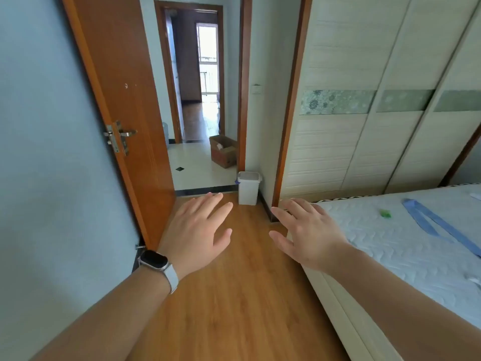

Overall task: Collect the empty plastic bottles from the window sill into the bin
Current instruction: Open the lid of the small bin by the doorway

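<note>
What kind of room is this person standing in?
Most likely a bedroom in a home. A bed with a bare quilted mattress stands on the right, a tall wardrobe with sliding doors lines the wall beyond it, and an open wooden door leads to a tiled hallway. A small white bin stands by the doorway.

A wooden floor (242, 295) runs up the middle of the view. At about twelve o'clock on it a white bin (248, 188) stands upright with its lid closed, beside the doorway threshold. At three o'clock a bed (406, 246) rests on the floor; on its quilted mattress lie a blue strap (432, 225) and a small green item (385, 213).
</note>
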### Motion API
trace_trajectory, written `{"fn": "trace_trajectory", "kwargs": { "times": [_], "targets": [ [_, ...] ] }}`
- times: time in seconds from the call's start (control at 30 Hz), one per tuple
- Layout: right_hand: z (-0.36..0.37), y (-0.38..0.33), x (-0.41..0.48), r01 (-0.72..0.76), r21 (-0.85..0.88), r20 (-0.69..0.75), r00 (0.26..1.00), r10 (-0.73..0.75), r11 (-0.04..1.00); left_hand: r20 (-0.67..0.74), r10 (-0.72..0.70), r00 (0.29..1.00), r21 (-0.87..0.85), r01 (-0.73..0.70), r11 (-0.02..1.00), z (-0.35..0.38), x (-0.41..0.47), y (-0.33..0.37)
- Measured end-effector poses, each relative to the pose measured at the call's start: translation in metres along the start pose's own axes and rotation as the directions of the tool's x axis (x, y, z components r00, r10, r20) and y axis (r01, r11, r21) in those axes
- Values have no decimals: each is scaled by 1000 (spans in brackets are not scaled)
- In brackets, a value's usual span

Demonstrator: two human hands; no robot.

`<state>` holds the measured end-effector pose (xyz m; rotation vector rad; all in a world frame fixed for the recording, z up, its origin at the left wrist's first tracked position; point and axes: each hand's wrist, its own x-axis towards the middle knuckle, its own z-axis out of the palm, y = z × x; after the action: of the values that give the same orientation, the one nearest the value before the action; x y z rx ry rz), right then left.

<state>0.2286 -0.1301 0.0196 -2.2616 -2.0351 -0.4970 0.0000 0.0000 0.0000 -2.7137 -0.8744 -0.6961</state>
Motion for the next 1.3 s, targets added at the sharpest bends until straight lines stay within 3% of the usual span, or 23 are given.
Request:
{"fn": "trace_trajectory", "kwargs": {
  "times": [0.47, 0.7, 0.9, 1.07, 1.3],
  "targets": [
    [75, -37, 170, 157, 70, 75, 984, -162, 985, 29, -121, 992, 16, 120, 993, 78, 44, -128],
    [132, -6, 286, 185, 135, 87, 976, -197, 974, 67, -177, 982, 110, 169, 979, 130, 131, -186],
    [163, 51, 382, 165, 201, 108, 976, -190, 966, 89, -135, 987, 170, 118, 978, 180, 237, -227],
    [188, 96, 449, 132, 193, 144, 976, -161, 972, 104, -105, 989, 157, 88, 984, 221, 299, -253],
    [223, 102, 522, 118, 200, 190, 969, -156, 973, 112, -88, 990, 119, 74, 990, 270, 351, -309]
  ]
}}
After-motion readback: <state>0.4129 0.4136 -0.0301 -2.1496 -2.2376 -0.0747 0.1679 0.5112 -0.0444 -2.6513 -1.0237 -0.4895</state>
